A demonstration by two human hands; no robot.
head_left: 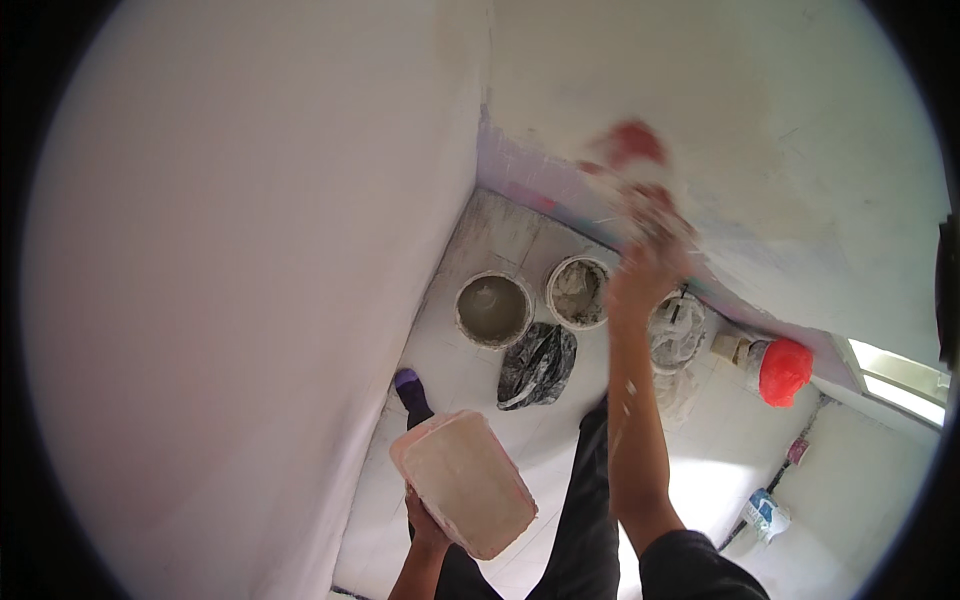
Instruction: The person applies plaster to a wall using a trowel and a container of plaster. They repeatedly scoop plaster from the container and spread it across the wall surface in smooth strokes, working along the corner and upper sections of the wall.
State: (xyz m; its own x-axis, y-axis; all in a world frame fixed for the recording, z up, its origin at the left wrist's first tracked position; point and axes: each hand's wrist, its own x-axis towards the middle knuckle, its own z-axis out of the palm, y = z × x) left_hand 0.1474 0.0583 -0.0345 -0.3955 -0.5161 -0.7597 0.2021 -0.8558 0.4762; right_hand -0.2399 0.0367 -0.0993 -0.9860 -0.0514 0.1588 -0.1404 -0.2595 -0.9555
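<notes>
Low in front of me, my left hand point(426, 524) is closed on the side of a pinkish rectangular tub point(466, 486) with rounded corners and a pale, smeared surface. My right arm reaches up to the pale wall point(790, 140). There my right hand point(645, 275) grips a red-and-white tool point(635, 150), too smeared by motion to tell its kind or whether it touches the wall. Beneath that arm are a bucket of grey paste point(492, 312) and a second bucket point(577, 292) crusted with pale material. White specks mark the forearm.
A black plastic bag point(538, 366) lies beside the buckets. Further right are a plastic-covered bucket point(677, 332), a red bag point(786, 373) and a blue-and-white package point(767, 515). The left wall point(250, 260) meets the other wall in a corner. My foot in a purple sock point(405, 380) stands near it.
</notes>
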